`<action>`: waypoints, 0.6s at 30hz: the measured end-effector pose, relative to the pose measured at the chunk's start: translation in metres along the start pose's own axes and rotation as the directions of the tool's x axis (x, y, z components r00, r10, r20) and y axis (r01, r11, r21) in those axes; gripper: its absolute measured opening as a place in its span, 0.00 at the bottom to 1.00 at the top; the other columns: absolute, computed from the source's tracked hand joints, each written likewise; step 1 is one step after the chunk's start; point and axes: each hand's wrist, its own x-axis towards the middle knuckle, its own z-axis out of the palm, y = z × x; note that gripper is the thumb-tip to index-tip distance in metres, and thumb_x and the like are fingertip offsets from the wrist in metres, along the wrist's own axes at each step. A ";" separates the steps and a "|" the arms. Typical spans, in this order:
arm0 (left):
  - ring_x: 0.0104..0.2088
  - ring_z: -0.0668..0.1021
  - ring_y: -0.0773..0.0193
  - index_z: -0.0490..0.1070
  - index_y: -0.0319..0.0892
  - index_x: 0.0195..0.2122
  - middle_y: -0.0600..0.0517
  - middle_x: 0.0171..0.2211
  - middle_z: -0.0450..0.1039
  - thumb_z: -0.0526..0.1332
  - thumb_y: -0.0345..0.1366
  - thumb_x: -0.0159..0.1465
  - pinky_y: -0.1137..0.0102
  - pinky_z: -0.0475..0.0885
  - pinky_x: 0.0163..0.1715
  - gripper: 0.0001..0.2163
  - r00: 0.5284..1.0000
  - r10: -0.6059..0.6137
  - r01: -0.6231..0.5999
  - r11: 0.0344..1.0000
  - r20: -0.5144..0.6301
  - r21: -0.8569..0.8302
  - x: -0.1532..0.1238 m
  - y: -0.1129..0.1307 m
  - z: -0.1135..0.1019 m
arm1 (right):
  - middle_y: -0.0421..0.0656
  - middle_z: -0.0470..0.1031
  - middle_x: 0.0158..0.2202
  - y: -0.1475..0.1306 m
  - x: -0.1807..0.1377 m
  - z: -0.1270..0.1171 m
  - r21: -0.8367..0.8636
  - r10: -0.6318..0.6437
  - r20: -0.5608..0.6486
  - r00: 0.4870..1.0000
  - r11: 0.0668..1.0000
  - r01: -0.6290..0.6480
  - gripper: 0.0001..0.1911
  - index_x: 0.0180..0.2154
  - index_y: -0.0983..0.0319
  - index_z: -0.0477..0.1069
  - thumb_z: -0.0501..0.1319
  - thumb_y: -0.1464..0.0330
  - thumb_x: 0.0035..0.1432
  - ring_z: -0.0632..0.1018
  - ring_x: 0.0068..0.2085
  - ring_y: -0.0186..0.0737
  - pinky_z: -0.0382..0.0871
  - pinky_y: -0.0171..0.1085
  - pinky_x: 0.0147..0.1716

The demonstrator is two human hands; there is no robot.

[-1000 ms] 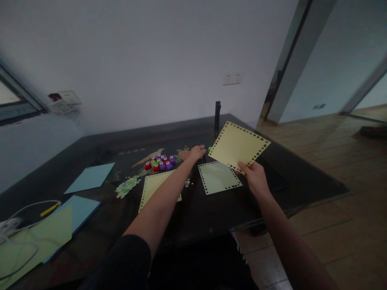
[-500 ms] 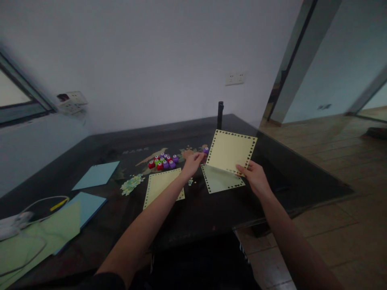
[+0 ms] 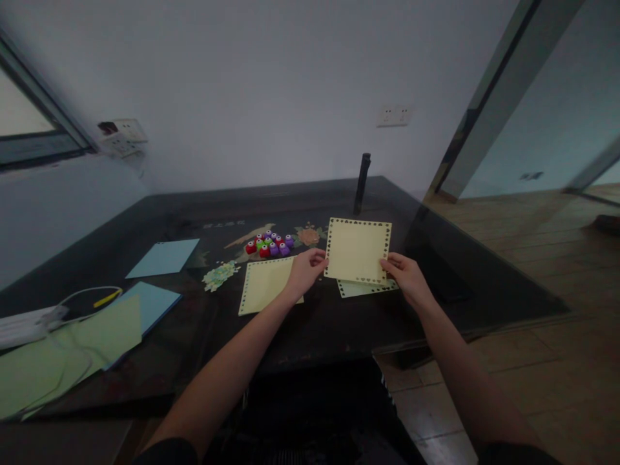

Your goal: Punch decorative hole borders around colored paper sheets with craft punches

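Observation:
A pale yellow square sheet of paper (image 3: 358, 250) with a border of small punched shapes is held up, slightly tilted, above the table. My left hand (image 3: 306, 271) is closed at its lower left edge, thumb and fingers pinching it. My right hand (image 3: 405, 274) grips the lower right edge between thumb and fingers. Below it lies a paler punched sheet (image 3: 365, 289), mostly covered. Another yellow punched sheet (image 3: 266, 284) lies left of my left hand, which partly covers it. Beyond that sits a cluster of small red, green and purple craft punches (image 3: 270, 245).
Small paper cut-outs (image 3: 220, 276) are heaped to the left. Blue sheets (image 3: 163, 258) and green sheets (image 3: 92, 336) lie farther left, beside a white power strip (image 3: 29, 328) with a cable. A black upright post (image 3: 361, 184) stands at the back of the dark table (image 3: 310, 336).
My left hand has moved from beside a purple punch to the sheet's left edge. The sheet has turned more square to me. That purple punch no longer shows. The view has shifted slightly.

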 end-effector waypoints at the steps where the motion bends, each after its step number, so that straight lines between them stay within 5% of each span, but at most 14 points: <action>1: 0.25 0.75 0.68 0.68 0.38 0.36 0.53 0.24 0.73 0.61 0.31 0.54 0.73 0.70 0.28 0.09 1.000 -0.009 0.009 1.000 0.001 -0.013 -0.001 0.000 0.000 | 0.44 0.76 0.27 0.001 0.001 -0.001 -0.017 -0.010 -0.023 1.000 1.000 0.009 0.20 0.32 0.64 0.73 0.66 0.56 0.41 0.74 0.26 0.36 0.68 0.35 0.25; 7: 0.24 0.75 0.69 0.62 0.42 0.39 0.56 0.25 0.73 0.60 0.31 0.55 0.75 0.68 0.27 0.11 0.999 0.042 -0.044 0.996 0.024 0.071 -0.011 0.003 0.009 | 0.41 0.73 0.25 0.006 0.006 -0.008 -0.059 -0.059 -0.096 0.994 0.997 0.053 0.20 0.36 0.65 0.72 0.65 0.60 0.41 0.72 0.25 0.34 0.65 0.34 0.26; 18: 0.28 0.75 0.67 0.72 0.43 0.35 0.54 0.27 0.75 0.56 0.32 0.59 0.74 0.67 0.30 0.06 0.975 0.086 -0.177 0.855 0.203 0.487 -0.024 0.006 0.026 | 0.40 0.71 0.23 0.010 0.011 -0.014 -0.429 -0.199 -0.123 0.972 0.894 0.129 0.18 0.40 0.65 0.71 0.61 0.64 0.45 0.71 0.24 0.37 0.64 0.36 0.26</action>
